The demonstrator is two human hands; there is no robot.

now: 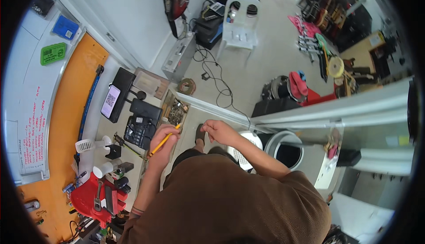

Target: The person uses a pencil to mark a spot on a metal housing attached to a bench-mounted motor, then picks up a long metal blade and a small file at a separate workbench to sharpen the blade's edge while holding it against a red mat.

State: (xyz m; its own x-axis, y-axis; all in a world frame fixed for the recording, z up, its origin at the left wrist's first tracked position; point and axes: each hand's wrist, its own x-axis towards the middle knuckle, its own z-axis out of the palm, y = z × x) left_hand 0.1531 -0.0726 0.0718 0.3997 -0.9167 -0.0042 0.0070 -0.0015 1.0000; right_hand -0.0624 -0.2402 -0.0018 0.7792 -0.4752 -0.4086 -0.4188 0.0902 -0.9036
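Observation:
My left hand (165,153) is closed around a yellow pencil (158,146), which slants across the fingers over the edge of the workbench. To the right, my right hand (214,131) hovers in front of my body with its fingers curled together. What those fingers hold, if anything, cannot be made out. Just beyond the left hand sits a wooden tray (166,104) of small metal pieces. Beside it on the bench lies an open black tool case (141,131).
At the bench's near left stands a red vise (90,197), with a white handheld fan (90,145) beyond it. A roll of tape (186,86) lies past the tray. Black cables (217,73) trail over the floor toward a white chair (240,27). A grey bin (283,138) stands at right.

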